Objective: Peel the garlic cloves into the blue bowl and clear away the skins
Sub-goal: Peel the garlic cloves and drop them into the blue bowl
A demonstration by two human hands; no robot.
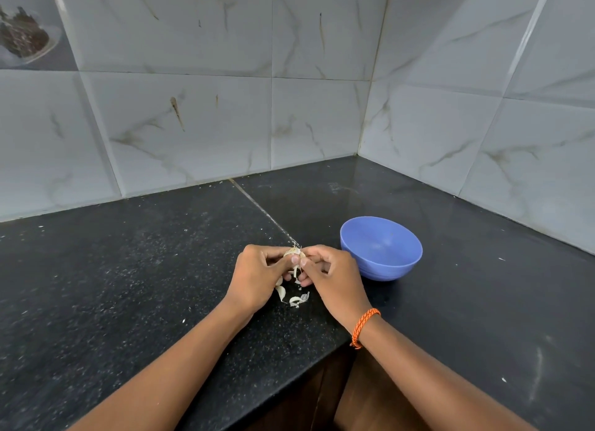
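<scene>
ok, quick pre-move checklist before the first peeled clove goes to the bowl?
1. Garlic held by both hands: ok. Left hand and right hand pinch it above the counter.
2. Clove fully peeled: cannot tell, fingers cover it.
3. Bowl upright, right of the hands: ok.
4. Bowl free to receive: ok, looks empty.
5. Skins cleared: not ok, loose bits lie on the counter below the hands.

Two hands, the left hand (pixel 257 274) and the right hand (pixel 331 276), are showing at lower centre with one garlic bulb (pixel 293 254) between them. One blue bowl (pixel 381 247) is sitting right of centre. Roughly three loose garlic skins (pixel 291 295) are lying below the hands, and one orange bracelet (pixel 363 327) is circling the right wrist.
</scene>
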